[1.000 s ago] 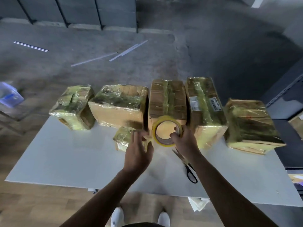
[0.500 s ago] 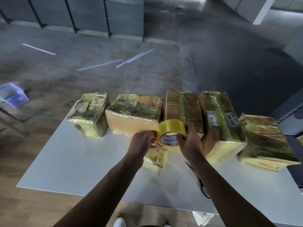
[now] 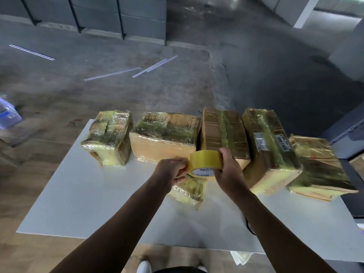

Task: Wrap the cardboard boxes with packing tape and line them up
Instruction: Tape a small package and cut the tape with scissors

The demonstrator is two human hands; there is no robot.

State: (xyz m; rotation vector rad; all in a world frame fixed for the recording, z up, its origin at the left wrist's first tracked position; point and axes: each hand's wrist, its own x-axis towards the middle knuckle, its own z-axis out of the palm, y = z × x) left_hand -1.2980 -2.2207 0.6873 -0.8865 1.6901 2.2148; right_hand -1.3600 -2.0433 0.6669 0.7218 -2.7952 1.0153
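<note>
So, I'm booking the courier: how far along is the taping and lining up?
Done: five taped cardboard boxes stand in a row at the far edge of the table. In hand: the right hand holds the yellow tape roll while the left hand pinches at its edge, apparently finding the tape end. Left: the small taped box below the roll sits in front of the row, not yet lined up.

Both forearms extend forward from the near side and converge. The right hand (image 3: 229, 174) grips the tape roll (image 3: 204, 160) from its right side. The left hand (image 3: 173, 171), fingers curled, pinches the roll's left edge.
</note>
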